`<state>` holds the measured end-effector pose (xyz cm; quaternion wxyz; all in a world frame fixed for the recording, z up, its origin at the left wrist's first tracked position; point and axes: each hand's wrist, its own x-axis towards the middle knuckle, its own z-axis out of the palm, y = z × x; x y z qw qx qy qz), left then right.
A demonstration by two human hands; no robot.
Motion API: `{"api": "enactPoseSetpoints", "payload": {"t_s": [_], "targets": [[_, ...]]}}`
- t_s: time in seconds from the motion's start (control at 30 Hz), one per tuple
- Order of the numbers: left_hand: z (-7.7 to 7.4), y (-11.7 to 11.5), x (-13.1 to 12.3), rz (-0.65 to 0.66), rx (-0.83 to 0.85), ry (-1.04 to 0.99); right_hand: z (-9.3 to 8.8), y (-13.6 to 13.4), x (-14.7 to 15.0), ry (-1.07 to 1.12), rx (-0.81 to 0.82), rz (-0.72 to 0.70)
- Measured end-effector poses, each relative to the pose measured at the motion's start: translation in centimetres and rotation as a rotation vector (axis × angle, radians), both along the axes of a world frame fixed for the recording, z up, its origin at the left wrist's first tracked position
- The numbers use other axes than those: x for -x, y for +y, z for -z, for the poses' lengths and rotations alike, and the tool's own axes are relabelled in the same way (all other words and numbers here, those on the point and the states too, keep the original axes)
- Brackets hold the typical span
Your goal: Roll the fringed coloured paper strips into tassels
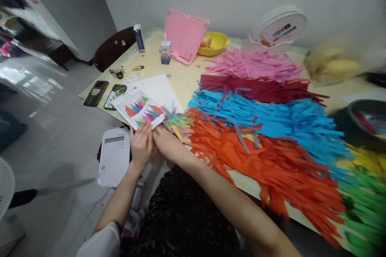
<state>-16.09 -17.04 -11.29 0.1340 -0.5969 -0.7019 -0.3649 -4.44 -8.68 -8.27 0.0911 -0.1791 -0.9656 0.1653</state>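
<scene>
My left hand (140, 143) and my right hand (164, 141) meet at the near table edge, fingers closed together on a small fan of multicoloured paper strips (175, 121). The fan lies beside a white sheet printed with coloured pointed shapes (136, 108). Just right of my hands begins a big heap of orange paper strips (256, 160). Behind it lie blue strips (271, 116), dark red strips (259, 88) and pink strips (250, 65).
Two phones (95, 93) lie at the table's left corner. Two drink cartons (165, 52), a pink tablet case (184, 34), a yellow bowl (218, 42) and a round white tin (279, 28) stand at the back. Green strips (364, 204) and a dark bowl (366, 118) are at right. A chair with papers (114, 156) sits below.
</scene>
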Motion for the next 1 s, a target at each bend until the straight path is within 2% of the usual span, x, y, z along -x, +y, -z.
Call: {"api": "enactPoseSetpoints", "payload": {"t_s": [0.1, 0.3, 0.57, 0.63, 0.73, 0.8, 0.93, 1.0], "targets": [[-0.4, 0.1, -0.1, -0.032, -0.016, -0.015, -0.6, 0.2, -0.2, 0.014, 0.004, -0.025], [-0.7, -0.2, 0.4, -0.017, -0.006, -0.020, -0.9, -0.9, -3.2, -0.087, -0.011, 0.067], [-0.7, -0.3, -1.9, -0.007, -0.017, -0.047, -0.4, 0.9, 0.9, -0.129, 0.061, -0.019], [-0.7, -0.3, -2.2, -0.016, 0.007, -0.060, -0.2, 1.2, 0.5, -0.114, 0.064, -0.046], [-0.9, -0.6, -1.7, 0.035, 0.085, -0.095, 0.3, 0.8, -1.6, -0.045, 0.042, -0.069], [-1.1, -1.1, -0.6, 0.043, 0.098, -0.193, 0.6, 0.4, -3.1, 0.012, 0.017, -0.023], [-1.4, -1.3, 2.8, -0.230, 0.100, -0.780, 1.0, 0.3, -4.2, 0.116, -0.002, 0.059], [-1.2, -0.9, 3.8, -0.258, 0.208, -1.009, 1.0, 0.7, -3.8, 0.177, -0.010, 0.080]]}}
